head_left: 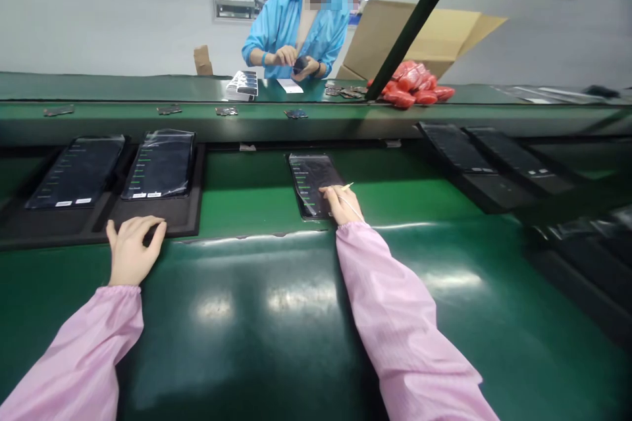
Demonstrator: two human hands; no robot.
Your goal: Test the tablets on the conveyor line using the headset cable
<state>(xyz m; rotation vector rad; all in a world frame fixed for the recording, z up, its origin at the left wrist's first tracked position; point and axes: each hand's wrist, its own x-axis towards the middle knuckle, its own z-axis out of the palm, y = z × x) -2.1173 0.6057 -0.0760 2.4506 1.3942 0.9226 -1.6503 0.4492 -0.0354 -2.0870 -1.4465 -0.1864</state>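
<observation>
Tablet [310, 183], long axis running away, far end angled left, right fingers [332, 196] on it, grip unclear, left fingers [152, 221] apart

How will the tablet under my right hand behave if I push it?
The tablet is probably stiff, a thin slab lying flat. Its shiny film may feel slippery under the right hand. Sitting low on the green surface, it seems likelier to slide than roll or tip.
</observation>
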